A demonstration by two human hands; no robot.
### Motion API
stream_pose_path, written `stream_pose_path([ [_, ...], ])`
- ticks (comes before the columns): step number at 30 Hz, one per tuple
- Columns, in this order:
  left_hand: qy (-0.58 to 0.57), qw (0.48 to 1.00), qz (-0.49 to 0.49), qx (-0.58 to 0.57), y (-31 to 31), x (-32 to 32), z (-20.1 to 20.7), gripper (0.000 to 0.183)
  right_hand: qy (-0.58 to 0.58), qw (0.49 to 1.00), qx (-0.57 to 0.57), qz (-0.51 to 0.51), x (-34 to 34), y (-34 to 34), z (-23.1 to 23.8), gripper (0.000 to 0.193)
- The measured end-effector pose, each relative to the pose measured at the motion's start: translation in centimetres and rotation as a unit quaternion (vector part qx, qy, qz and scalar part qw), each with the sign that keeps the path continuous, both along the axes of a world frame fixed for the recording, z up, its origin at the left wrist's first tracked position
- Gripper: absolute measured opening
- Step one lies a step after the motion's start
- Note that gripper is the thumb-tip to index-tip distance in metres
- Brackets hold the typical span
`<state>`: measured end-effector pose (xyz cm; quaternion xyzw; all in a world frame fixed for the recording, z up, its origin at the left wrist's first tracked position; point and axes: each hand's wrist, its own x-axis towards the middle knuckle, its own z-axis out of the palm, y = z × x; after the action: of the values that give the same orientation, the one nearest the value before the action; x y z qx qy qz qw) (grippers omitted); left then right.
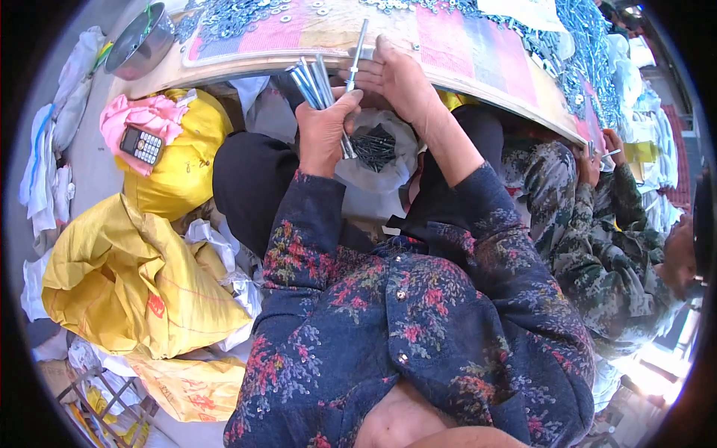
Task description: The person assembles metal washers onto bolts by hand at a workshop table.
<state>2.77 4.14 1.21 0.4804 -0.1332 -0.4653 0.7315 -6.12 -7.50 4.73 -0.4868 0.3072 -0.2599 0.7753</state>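
Fingers (351, 99) of the left hand (321, 134) clasp bundled bolts (305, 84) near the tabletop (166, 78); the right hand (405, 81) extends its own beside one raised bolt (361, 43) (nut (353, 69) partway along), probably best steadied low down.

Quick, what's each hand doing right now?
Left hand: closed around several long metal bolts.
Right hand: open; any contact with the bolts unclear.
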Motion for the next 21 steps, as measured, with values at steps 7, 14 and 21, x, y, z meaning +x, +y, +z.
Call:
stream_pose_path([
  [7,-0.051,0.995,0.078,-0.021,0.3,1.3,-0.5,0.012,-0.022,0.998,-0.02,-0.054,0.8,5.3,2.6,0.065],
  [14,-0.082,0.995,0.047,-0.042,1.1,-0.6,0.7,0.009,0.108,0.975,-0.194,-0.017,0.1,5.9,6.1,0.047],
  [21,0.088,0.986,0.12,-0.069,0.9,2.7,0.1,0.013,-0.001,0.944,-0.329,0.033,-1.8,7.5,4.2,0.067],
])
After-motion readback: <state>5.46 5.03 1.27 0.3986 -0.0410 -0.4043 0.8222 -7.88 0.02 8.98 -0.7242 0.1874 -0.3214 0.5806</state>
